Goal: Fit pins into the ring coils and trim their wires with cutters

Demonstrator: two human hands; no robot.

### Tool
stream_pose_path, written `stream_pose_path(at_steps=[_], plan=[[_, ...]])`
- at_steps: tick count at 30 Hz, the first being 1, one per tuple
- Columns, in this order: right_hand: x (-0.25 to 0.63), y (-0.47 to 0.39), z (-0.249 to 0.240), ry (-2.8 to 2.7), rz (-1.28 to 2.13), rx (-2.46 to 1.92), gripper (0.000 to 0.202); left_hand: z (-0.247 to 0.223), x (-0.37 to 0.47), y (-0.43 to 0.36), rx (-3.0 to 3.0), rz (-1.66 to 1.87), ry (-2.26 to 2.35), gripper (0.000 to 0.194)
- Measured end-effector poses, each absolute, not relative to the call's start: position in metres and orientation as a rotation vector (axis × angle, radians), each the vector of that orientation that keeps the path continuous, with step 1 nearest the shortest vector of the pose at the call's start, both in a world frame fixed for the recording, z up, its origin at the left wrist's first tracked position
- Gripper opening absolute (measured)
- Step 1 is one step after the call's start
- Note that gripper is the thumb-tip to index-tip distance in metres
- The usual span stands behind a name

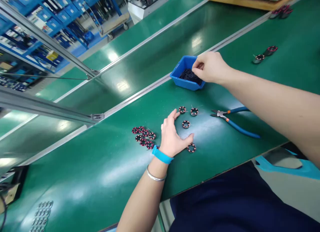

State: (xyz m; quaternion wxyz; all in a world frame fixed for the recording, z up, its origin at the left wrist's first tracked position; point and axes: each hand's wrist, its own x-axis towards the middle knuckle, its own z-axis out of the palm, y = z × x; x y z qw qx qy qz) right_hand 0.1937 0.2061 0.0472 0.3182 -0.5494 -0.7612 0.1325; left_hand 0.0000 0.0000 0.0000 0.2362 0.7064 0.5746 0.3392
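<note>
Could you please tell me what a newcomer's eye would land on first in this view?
Probably the blue bin of dark bits at mid-table, with the right hand pinching over it. Nearer, the left hand rests flat among small wound rings, and blue-handled pliers lie to their right.

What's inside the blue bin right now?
The blue bin holds a dark heap of small black pieces. The right hand reaches in, covering its right side.

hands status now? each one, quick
Left hand: open, flat on the belt among the wound rings.
Right hand: fingers pinched over the blue bin; contents unclear.
</note>
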Motion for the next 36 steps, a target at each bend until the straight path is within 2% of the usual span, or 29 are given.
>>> stream_pose_path(at_steps=[3,7,12,19,36], plan=[[0.192,0.19,0.051,-1.844,0.582,-1.418,0.011,-0.004,0.0,0.004,1.92,0.943,1.533,0.072],[0.179,0.124,0.056,-1.504,1.06,-1.13,0.006,-0.007,0.0,0.001,1.827,1.108,1.572,0.047],[0.156,0.046,0.032,-1.326,1.397,-0.993,0.026,-0.004,0.0,-0.007,1.485,1.322,1.561,0.023],[0.147,0.047,0.007,-1.054,1.586,-1.113,0.042,-0.001,0.004,-0.006,1.211,1.332,1.465,0.027],[0.147,0.046,0.007,-1.09,1.55,-1.097,0.04,0.0,0.005,-0.007,1.224,1.34,1.464,0.026]])
